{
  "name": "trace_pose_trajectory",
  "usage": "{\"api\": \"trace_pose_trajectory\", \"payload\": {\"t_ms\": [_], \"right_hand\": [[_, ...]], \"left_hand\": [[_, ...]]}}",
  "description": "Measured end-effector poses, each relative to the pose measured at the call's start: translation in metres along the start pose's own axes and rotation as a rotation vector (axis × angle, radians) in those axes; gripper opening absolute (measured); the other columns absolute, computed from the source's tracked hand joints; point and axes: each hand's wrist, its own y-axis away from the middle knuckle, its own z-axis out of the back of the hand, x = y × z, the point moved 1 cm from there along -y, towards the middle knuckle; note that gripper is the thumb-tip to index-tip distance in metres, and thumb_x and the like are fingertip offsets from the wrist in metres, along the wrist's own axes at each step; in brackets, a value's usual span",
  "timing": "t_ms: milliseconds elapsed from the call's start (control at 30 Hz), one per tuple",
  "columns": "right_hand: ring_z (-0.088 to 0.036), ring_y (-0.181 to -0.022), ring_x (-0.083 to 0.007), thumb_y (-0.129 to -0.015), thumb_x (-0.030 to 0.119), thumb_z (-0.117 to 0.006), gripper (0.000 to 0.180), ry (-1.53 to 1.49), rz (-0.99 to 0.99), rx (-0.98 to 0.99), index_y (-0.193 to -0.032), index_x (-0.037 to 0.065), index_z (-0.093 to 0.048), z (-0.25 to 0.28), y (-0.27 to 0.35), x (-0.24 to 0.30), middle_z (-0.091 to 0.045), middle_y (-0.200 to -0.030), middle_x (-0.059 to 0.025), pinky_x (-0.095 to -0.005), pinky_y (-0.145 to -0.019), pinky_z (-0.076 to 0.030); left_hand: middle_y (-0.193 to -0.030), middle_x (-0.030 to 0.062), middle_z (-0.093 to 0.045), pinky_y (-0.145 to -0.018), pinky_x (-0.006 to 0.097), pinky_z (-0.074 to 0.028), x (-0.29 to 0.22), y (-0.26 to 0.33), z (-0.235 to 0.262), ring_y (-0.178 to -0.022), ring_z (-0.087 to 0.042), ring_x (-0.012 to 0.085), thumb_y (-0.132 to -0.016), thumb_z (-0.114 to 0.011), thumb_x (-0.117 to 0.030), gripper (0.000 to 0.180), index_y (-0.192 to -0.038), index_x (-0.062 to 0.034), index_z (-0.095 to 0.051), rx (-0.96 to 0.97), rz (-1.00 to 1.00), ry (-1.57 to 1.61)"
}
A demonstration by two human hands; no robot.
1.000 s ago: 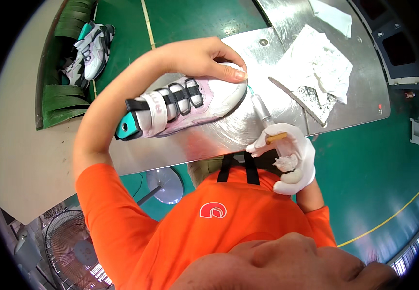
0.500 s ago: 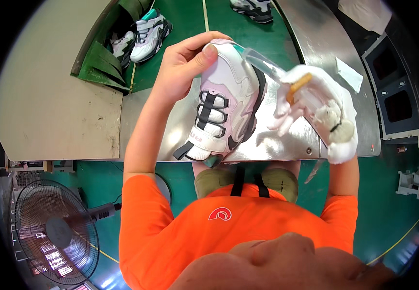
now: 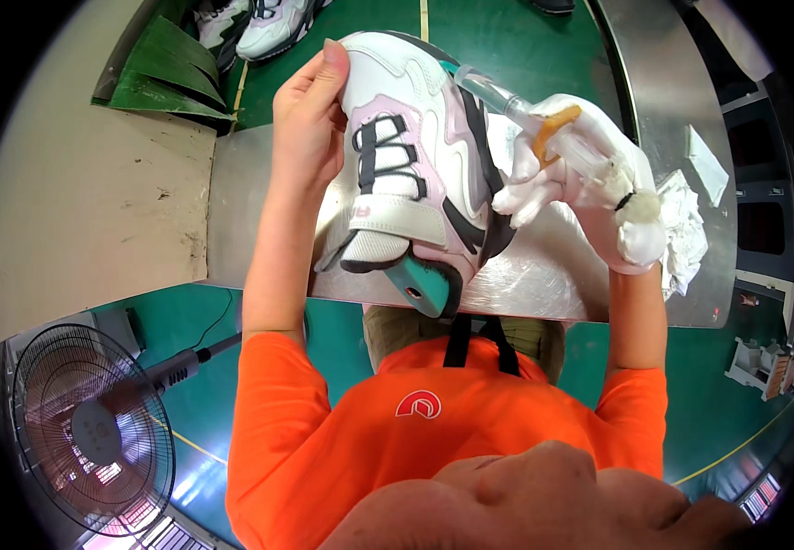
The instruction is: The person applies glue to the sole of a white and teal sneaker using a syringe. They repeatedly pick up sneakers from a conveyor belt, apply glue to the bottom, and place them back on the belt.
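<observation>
One white sneaker [image 3: 415, 174] with pink panels, dark laces and a teal heel sits in the bare left hand [image 3: 310, 119], which is closed on its side, fingers stretched up along the toe end and the thumb hidden behind the shoe. The shoe is held above the bench [image 3: 544, 275], toe away from the person, heel pointing down toward the orange shirt [image 3: 434, 431]. The left forearm rises straight from the lower left, elbow bent.

The right hand [image 3: 589, 174] wears one white glove and is wrapped around one clear syringe-like applicator [image 3: 516, 105] with an orange band; its tip touches the shoe's upper right edge, just left of that hand. The wrist is cocked inward and the forearm comes up from the lower right.

Right of the gloved hand lie one crumpled white cloth [image 3: 686, 229] and one flat white sheet [image 3: 707, 163] on the bench. Beyond the left hand, two more sneakers [image 3: 264, 23] rest near a stack of green sheets [image 3: 163, 69]. Well below the left elbow stands one floor fan [image 3: 90, 426].
</observation>
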Motion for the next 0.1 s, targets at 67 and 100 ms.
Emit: {"api": "trace_pose_trajectory", "payload": {"t_ms": [67, 100], "right_hand": [[-0.069, -0.094, -0.0364, -0.068, 0.018, -0.067, 0.074, -0.026, 0.026, 0.042, -0.134, -0.009, -0.045, 0.0068, -0.001, -0.0109, -0.061, -0.111, -0.0218, -0.043, -0.078, -0.059], [-0.069, -0.094, -0.0364, -0.068, 0.018, -0.067, 0.074, -0.036, 0.012, 0.037, -0.134, -0.009, -0.045, 0.0086, -0.0026, -0.0152, -0.061, -0.111, -0.0218, -0.043, -0.078, -0.059]], "left_hand": [[-0.095, 0.0078, -0.069, -0.07, 0.023, -0.052, 0.0036, 0.0005, 0.0024, -0.081, -0.066, 0.011, -0.099, -0.058, -0.033, 0.039, -0.107, 0.0044, -0.064, -0.096, 0.036, 0.026], [-0.095, 0.0079, -0.069, -0.07, 0.023, -0.053, 0.0055, 0.0007, 0.0047, -0.082, -0.066, 0.0113, -0.099, -0.058, -0.033, 0.039, -0.107, 0.0043, -0.064, -0.133, 0.055, 0.045]]}}
